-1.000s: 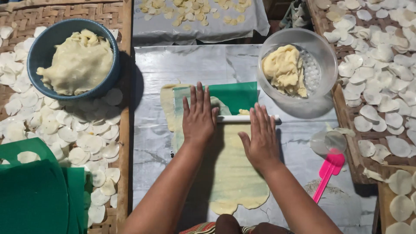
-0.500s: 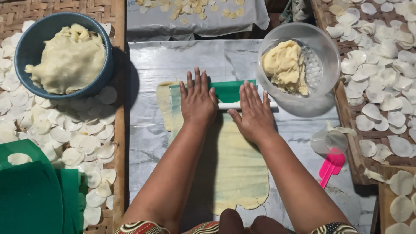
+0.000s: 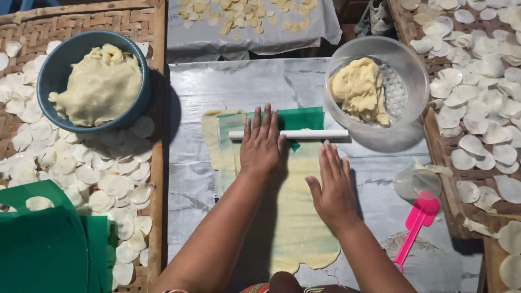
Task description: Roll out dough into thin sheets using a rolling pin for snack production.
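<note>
Plastic-covered table [image 3: 217,87] (baskets beside) bears dough sheet [image 3: 304,217]; left hand [image 3: 261,144] flat on white roller [image 3: 315,134], right hand [image 3: 332,187] open.

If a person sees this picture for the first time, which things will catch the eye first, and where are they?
In the middle, the left hand presses flat on a white rolling pin lying across a long sheet of pale dough, while the right hand rests on the dough nearer the person. A blue bowl heaped with dough sits at upper left, and a bright pink tool lies at lower right.

left hand [image 3: 262,144] hides white roller [image 3: 304,134] middle
</note>
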